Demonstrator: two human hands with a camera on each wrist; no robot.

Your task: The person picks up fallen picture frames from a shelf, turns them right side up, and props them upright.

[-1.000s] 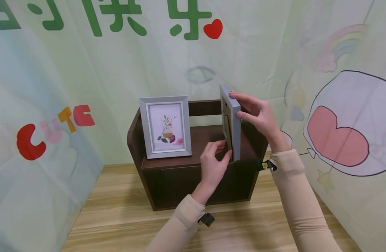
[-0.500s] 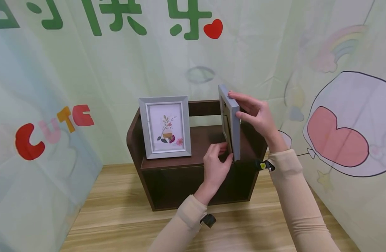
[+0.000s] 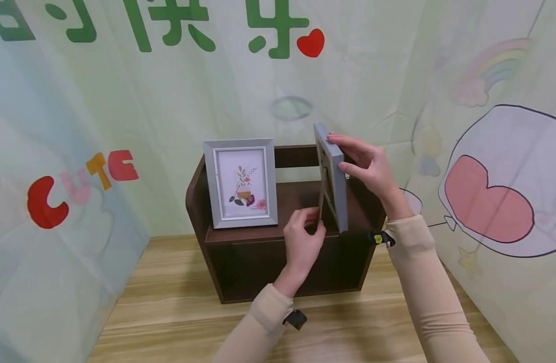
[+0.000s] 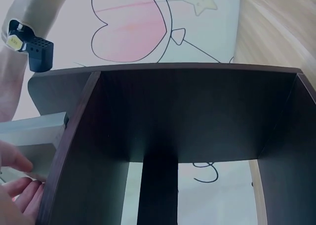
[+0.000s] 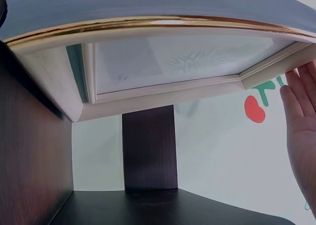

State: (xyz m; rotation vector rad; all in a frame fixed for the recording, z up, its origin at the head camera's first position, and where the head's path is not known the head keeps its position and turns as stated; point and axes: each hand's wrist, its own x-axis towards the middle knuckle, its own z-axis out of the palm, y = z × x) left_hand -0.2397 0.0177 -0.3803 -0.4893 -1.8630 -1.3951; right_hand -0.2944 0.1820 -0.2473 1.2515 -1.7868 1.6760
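Note:
A grey picture frame [image 3: 340, 194] stands edge-on at the right of the dark brown shelf [image 3: 287, 199], its back turned left. My right hand [image 3: 370, 164] holds its upper part, fingers over the top and thumb on the side edge. At the frame's back, my left hand [image 3: 302, 242] pinches the lower end of the thin stand [image 3: 322, 199], which is angled away from the backing. The right wrist view shows the frame's pale front [image 5: 163, 91] with my right hand [image 5: 302, 121] at its far end. Fingers [image 4: 22, 190] of my left hand show by the frame [image 4: 34, 128] in the left wrist view.
A second grey frame [image 3: 207, 186] with a flower picture stands at the shelf's left, facing me. Below is an open compartment [image 3: 260, 272]. The unit sits on a wood-grain surface [image 3: 169, 312], with printed cloth [image 3: 169, 101] behind and at both sides.
My left hand has moved slightly left with the stand, swinging it out from the frame's back. Before, the stand lay closer to the backing. The right hand stays on the frame.

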